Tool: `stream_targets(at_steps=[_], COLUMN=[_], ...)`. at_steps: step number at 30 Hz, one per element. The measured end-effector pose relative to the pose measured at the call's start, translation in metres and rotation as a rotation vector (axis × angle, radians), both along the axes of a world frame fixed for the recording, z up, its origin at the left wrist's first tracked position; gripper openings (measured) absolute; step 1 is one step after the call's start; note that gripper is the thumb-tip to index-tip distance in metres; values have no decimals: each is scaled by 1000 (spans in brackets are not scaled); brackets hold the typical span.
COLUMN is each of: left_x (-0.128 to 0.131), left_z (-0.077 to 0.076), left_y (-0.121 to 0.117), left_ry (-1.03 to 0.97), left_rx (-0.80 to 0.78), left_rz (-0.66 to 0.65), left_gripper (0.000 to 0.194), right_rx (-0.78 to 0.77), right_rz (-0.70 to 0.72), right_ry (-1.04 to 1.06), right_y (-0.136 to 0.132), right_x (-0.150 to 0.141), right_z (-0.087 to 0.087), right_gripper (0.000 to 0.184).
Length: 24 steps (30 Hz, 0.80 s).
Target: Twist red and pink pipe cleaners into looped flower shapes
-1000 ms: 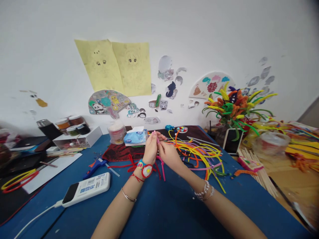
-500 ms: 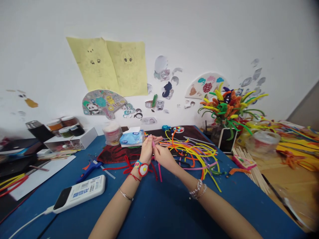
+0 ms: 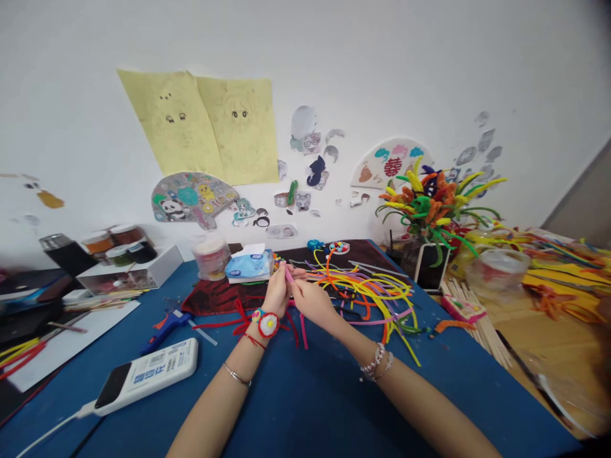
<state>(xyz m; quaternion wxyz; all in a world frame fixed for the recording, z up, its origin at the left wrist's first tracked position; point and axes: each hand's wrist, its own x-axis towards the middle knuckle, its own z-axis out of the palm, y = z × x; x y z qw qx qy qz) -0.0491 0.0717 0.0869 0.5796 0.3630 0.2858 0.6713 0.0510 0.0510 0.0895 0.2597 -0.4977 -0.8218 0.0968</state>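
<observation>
A left hand (image 3: 278, 294) and right hand (image 3: 311, 303) raise a pink pipe cleaner (image 3: 289, 275) clear of the blue desk (image 3: 305, 407), their fingers (image 3: 292, 287) clamped on it, seemingly for close work. A loose heap of yellow and orange pipe cleaners (image 3: 367, 289) lies just right of the fingers, within easy reach.

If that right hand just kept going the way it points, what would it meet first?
Probably the pink pipe cleaner by the left hand, just ahead of the right hand's fingers, though depth is hard to judge.
</observation>
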Motion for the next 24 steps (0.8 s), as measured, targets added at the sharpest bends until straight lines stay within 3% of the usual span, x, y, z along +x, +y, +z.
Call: stream_targets(at_steps=[4,9,15,22,24], left_x=[-7,-13,-12,1,3], left_z=[15,28,27,28,25], left_y=[-5,-12,-12,-17,-16], left_ry=[-161,-236,-297,-144,-107], left_rx=[27,-7,55,134,139], left_rz=[-189,-316,-250,-201,-197], left_gripper=[35,35,36,24,23], right_rx=[-27,0,66,58,32], right_rz=[9,25,50,-8,35], right_ry=[-43,-82,-84,-99,-87], right_y=[-4,-11,-18,-16,-11], right_x=[-5,-7,-2,2,9], right_z=[0,5,11,22,29], right_gripper=[41,41,39,39,39])
